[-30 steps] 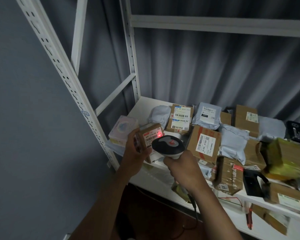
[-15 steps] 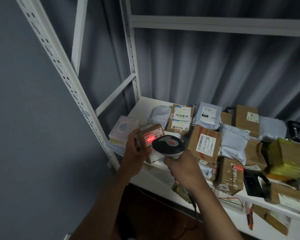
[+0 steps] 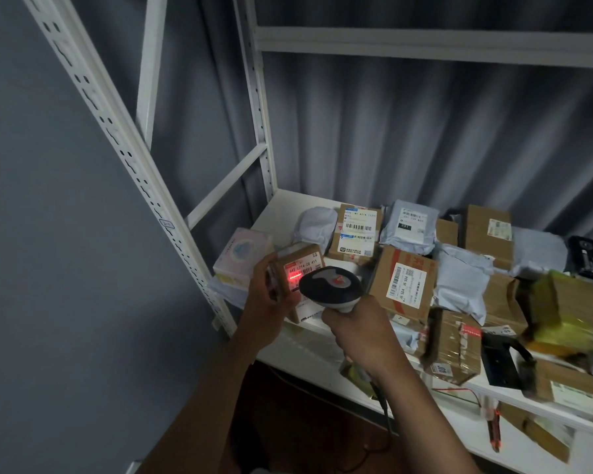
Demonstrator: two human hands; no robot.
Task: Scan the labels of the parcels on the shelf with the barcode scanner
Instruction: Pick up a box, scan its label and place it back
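A white metal shelf (image 3: 288, 213) is seen against a dark pleated curtain (image 3: 425, 131), with a perforated upright (image 3: 124, 159) slanting down its left side. The shelf board is crowded with parcels, spread from the left end towards the right. A tall brown carton (image 3: 490, 234) stands at the far side, and a yellow-green wrapped package (image 3: 569, 309) lies towards the right. A brown box with a white label (image 3: 404, 282) is tilted near the middle, with a grey mailer bag (image 3: 463, 285) just to its right and another grey mailer bag (image 3: 409, 225) beyond it. A flat labelled carton (image 3: 356, 230) lies at the far left-middle, and a pale pink box (image 3: 242, 256) rests at the left end. A taped brown parcel (image 3: 454, 347) sits at the near edge, beside a black object (image 3: 500, 360) whose kind cannot be told.

A small brown parcel (image 3: 300, 268) is held up at the near left end of the shelf by the left hand (image 3: 266, 302), whose grip is closed around the parcel's left side. A red scan line is cast on its white label. The barcode scanner (image 3: 332, 289) is held just right of that parcel, its head pointed at the label, and its handle is gripped by the right hand (image 3: 360, 333) with fingers wrapped around it. A dark cable (image 3: 386, 410) hangs below the right wrist.
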